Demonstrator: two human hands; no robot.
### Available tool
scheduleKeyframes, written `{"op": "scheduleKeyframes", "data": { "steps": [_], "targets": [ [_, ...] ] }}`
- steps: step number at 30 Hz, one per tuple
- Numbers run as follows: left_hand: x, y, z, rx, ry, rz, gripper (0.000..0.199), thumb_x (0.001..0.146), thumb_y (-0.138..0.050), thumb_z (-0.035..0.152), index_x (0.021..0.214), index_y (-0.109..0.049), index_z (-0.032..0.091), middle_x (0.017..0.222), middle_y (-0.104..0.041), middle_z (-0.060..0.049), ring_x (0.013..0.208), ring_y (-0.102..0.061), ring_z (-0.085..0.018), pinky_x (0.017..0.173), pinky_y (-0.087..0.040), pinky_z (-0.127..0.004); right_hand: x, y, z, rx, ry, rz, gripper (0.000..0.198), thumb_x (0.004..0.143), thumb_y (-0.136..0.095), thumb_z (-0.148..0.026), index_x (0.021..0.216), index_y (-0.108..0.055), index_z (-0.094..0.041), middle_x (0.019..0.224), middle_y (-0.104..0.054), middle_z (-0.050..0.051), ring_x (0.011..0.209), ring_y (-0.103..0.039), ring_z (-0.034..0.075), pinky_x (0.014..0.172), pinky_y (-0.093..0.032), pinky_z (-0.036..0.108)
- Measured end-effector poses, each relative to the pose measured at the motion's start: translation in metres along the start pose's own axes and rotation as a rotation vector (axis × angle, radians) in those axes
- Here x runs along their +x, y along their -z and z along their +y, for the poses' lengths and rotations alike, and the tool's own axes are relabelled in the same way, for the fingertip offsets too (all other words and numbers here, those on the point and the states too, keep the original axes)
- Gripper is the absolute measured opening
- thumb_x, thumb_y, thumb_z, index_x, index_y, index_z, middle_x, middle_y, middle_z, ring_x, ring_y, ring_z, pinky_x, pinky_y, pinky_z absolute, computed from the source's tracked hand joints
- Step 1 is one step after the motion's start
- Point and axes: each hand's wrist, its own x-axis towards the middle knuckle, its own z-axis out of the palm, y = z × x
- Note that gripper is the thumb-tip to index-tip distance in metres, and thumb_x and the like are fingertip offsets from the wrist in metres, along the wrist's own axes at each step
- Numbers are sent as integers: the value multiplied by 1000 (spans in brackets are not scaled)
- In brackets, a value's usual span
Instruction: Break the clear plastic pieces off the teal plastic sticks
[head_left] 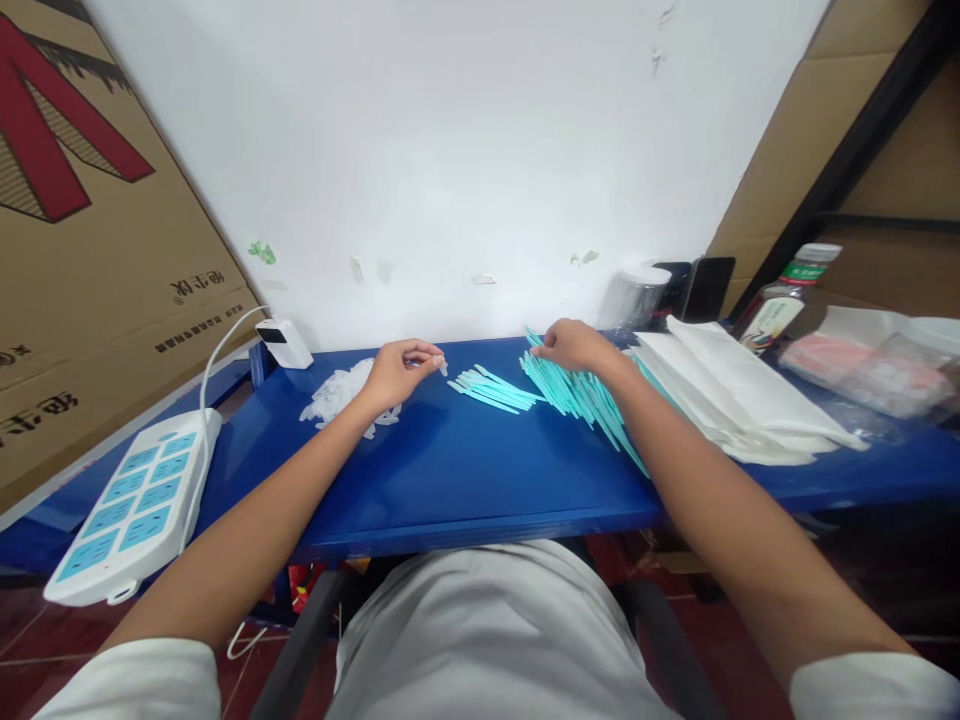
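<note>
My left hand (401, 372) is closed in a pinch, with a small translucent plastic cap (442, 368) between thumb and fingertips. Under and behind that hand lies a heap of similar clear, whitish caps (334, 393). On the right, my right hand (574, 345) reaches over a large pile of thin turquoise sticks (577, 398); its thumb and finger close on one stick at the pile's far end. Between the hands, a smaller group of turquoise sticks with pale tips (495, 388) lies roughly side by side on the blue table (465, 480).
White flat sleeves (750, 395) are stacked right of the sticks. Behind them stand a clear jar (637, 298), a bottle (787, 295) and pink-filled plastic packs (862, 365). At left are a power strip (139, 500), a small white device (285, 343) and a large cardboard box (112, 250).
</note>
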Motion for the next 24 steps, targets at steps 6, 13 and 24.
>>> {"op": "scheduleKeyframes", "data": {
  "steps": [6,13,24],
  "targets": [
    [2,0,-3,-190,84,41,51,74,-85,61,94,-75,15,92,-80,-15,86,-73,-25,72,-54,-34,0,0,1,108,15,112,25,94,-67,-39,83,-74,-18,80,-78,9,70,-66,20,62,-41,29],
    [2,0,-5,-288,143,39,51,74,-86,60,96,-77,15,97,-81,-16,85,-72,-22,71,-54,-31,-11,5,-15,446,411,34,34,98,-58,-41,91,-78,-14,76,-75,7,65,-65,17,63,-45,27],
    [-2,-5,3,-325,145,-9,52,70,-90,56,97,-78,13,98,-80,-15,82,-71,-21,69,-55,-30,-17,-8,-39,562,561,-45,42,97,-57,-48,100,-81,-14,80,-77,8,72,-65,19,68,-46,28]
  ]
}}
